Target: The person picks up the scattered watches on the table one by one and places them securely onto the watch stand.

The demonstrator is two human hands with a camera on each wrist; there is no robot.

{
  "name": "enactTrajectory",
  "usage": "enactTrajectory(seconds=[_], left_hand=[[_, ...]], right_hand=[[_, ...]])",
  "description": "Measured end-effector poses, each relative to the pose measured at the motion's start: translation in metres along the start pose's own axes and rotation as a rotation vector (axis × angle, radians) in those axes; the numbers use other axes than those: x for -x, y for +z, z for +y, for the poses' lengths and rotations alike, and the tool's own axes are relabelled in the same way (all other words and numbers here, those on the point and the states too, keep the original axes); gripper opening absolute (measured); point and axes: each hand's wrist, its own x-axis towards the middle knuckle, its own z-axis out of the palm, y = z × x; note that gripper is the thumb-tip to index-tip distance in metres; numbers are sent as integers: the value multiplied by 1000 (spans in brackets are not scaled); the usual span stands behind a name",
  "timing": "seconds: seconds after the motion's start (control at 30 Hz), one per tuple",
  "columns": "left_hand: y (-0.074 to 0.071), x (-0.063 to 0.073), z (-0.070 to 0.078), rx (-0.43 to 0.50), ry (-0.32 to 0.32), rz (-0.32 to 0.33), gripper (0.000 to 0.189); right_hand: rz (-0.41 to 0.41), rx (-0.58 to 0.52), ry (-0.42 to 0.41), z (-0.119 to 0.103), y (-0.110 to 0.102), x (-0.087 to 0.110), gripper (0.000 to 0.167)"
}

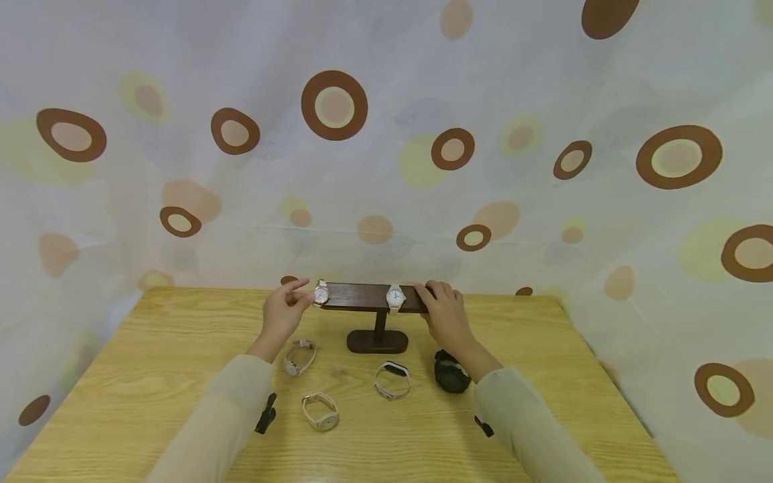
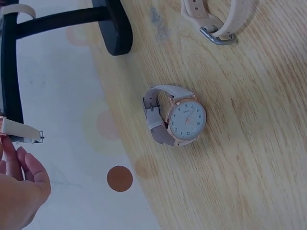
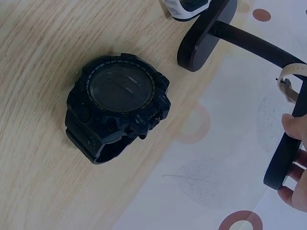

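A dark watch stand [image 1: 356, 296] with a T-shaped bar stands at the back of the wooden table. My left hand [image 1: 284, 312] is at the bar's left end, thumb and finger pinching a white-faced watch [image 1: 321, 293] that hangs there. Its pale strap and buckle show beside the fingers in the left wrist view. With the thumb on one side and fingers on the other, my right hand [image 1: 448, 315] grips the bar's right end. A second white watch [image 1: 395, 298] is looped round the bar, left of that hand.
On the table lie a rose-gold watch [image 2: 187, 120], a cream watch [image 1: 326, 420], a white fitness band [image 1: 392, 381] and a chunky black watch [image 3: 120, 96] beneath the right forearm. A dotted sheet [image 1: 374, 188] hangs behind the table.
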Motion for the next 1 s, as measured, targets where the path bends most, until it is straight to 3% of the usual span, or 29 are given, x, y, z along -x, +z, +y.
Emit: enactTrajectory(seconds=[0.1, 0.33, 0.5, 0.67, 0.73, 0.87, 1.0], left_hand=[[-1, -1, 0, -52, 68, -16, 39], [-2, -1, -1, -203, 260, -101, 31], [-3, -1, 0, -247, 312, -135, 33], [-5, 0, 2, -381, 397, -204, 47], [-5, 0, 3, -448, 456, -204, 52], [-4, 0, 3, -534, 595, -136, 48], [-2, -4, 4, -522, 653, -136, 39]], right_hand=[[-4, -1, 3, -1, 0, 0, 51], [3, 7, -3, -1, 0, 0, 52], [8, 21, -11, -1, 1, 0, 52], [7, 21, -6, 0, 3, 2, 53], [11, 19, -4, 0, 3, 3, 53], [18, 20, -7, 1, 4, 3, 52], [25, 18, -13, 1, 5, 2, 52]])
